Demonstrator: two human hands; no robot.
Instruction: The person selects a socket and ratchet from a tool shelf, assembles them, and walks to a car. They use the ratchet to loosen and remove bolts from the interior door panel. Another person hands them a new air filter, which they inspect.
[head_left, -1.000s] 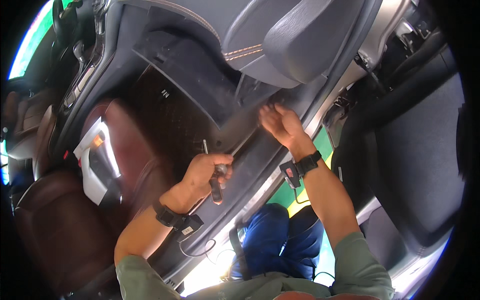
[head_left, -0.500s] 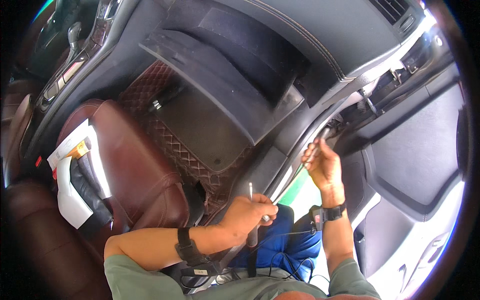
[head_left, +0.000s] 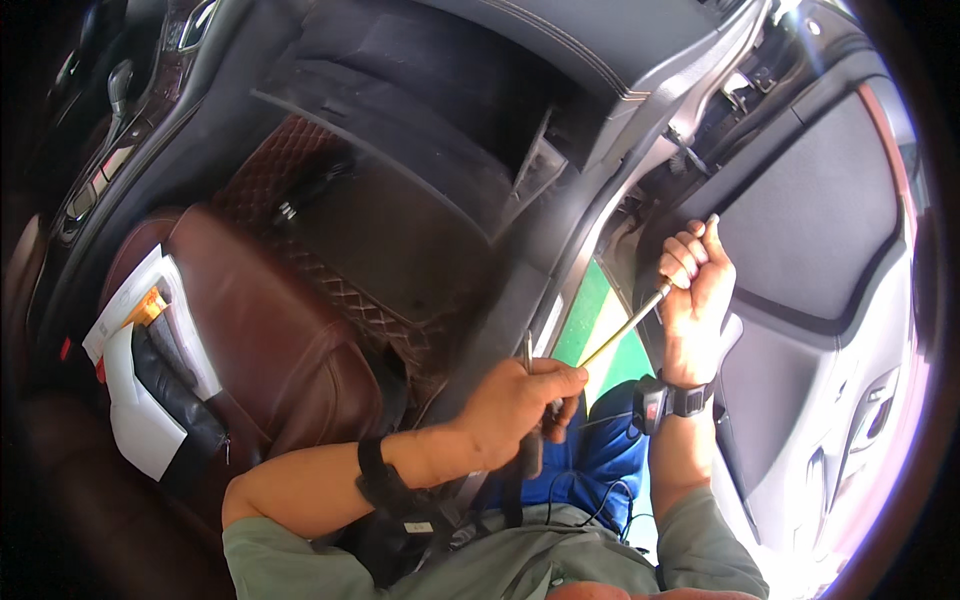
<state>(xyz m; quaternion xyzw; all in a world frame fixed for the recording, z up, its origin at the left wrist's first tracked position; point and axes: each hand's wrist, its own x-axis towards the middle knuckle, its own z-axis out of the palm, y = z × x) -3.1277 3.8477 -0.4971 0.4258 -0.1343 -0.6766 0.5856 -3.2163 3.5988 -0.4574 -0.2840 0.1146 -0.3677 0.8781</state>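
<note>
A thin metal rod point(head_left: 630, 325) slants between my hands, beside the door sill. My right hand point(head_left: 697, 270), raised near the open door, is closed around its upper, thicker end; whether that is a handle is hidden. The lower end runs to the thumb and fingers of my left hand point(head_left: 525, 405). That hand is also wrapped round a second slim tool, whose metal shaft point(head_left: 528, 348) sticks up above the fingers and whose dark lower end point(head_left: 533, 455) hangs below. The kind of either tool cannot be made out.
The glove box lid point(head_left: 400, 165) hangs down above a quilted floor mat point(head_left: 270, 160). On the brown leather seat point(head_left: 255, 300) lie papers point(head_left: 140, 410) and a black pouch point(head_left: 172, 375). The door panel point(head_left: 820, 220) stands at the right. Thin cables point(head_left: 610, 505) hang by my lap.
My right hand has moved up and to the right with the rod, turning its back outward. My left hand has shifted slightly right. The view has shifted a little too.
</note>
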